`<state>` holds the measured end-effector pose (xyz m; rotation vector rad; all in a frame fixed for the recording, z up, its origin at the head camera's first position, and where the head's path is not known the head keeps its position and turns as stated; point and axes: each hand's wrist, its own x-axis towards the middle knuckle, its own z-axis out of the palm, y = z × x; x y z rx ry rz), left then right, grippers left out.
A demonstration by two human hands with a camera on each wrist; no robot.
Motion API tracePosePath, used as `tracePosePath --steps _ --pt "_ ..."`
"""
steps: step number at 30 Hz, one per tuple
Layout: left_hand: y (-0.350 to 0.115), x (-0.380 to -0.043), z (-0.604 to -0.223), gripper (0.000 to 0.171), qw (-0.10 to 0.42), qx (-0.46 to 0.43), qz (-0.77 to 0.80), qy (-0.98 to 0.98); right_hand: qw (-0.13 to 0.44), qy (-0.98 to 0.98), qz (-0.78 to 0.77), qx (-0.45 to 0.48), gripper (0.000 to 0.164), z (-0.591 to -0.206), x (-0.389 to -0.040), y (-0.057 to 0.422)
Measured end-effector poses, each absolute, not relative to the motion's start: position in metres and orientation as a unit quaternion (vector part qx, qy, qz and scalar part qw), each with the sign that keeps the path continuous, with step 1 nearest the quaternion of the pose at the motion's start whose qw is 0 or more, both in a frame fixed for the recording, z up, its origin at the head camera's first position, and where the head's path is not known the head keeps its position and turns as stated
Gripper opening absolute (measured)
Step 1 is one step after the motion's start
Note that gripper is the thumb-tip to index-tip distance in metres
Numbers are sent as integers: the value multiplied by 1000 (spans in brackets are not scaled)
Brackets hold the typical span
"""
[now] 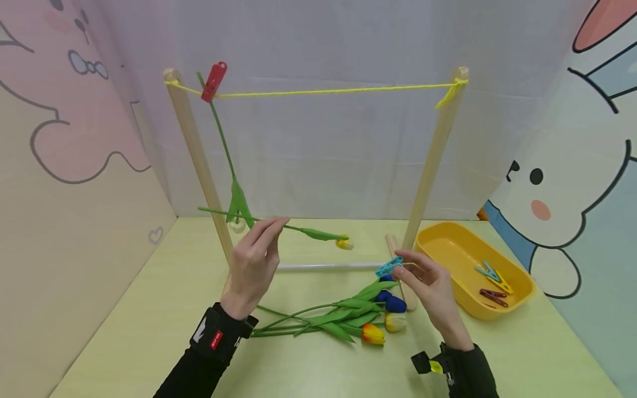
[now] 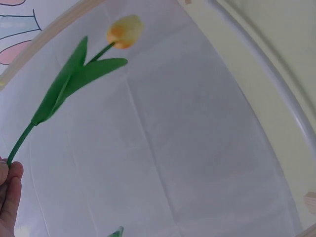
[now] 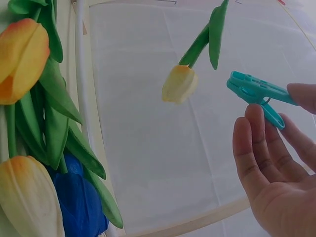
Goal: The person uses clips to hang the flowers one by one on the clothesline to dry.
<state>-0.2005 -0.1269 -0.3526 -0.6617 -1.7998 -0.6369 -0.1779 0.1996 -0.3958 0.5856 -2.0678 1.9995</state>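
My left hand [image 1: 254, 262] pinches the green stem of a yellow-and-white artificial tulip [image 2: 126, 32], which lies nearly level in the head view with its bloom to the right. Between the thumb and fingers of my right hand [image 1: 430, 284] is a teal clothespin [image 3: 254, 89], held by its handles. Above the left hand, a red clothespin [image 1: 214, 82] clips another tulip [image 1: 221, 132] upside down on a yellow cord [image 1: 318, 92]; its pale bloom hangs low. Several blue, cream and orange-yellow tulips [image 1: 348, 316] lie on the table beneath the hands.
Two wooden posts [image 1: 433, 160] carry the cord, and a white bar [image 1: 328, 267] runs low between them. A yellow basin [image 1: 448, 237] at the right holds several clothespins [image 1: 492, 296]. Cartoon panels [image 1: 567, 199] flank the table [image 1: 149, 331], with a white sheet [image 1: 318, 160] behind.
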Motion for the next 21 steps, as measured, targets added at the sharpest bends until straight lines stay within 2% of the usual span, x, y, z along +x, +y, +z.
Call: tracePosePath --steps 12,21 --pt "-117 -219 -324 24 534 -350 -292 -712 100 -693 682 212 32 -396 -177 199" --pt "-125 -227 -312 27 485 -373 -248 -751 96 -693 682 213 32 -397 -177 199"
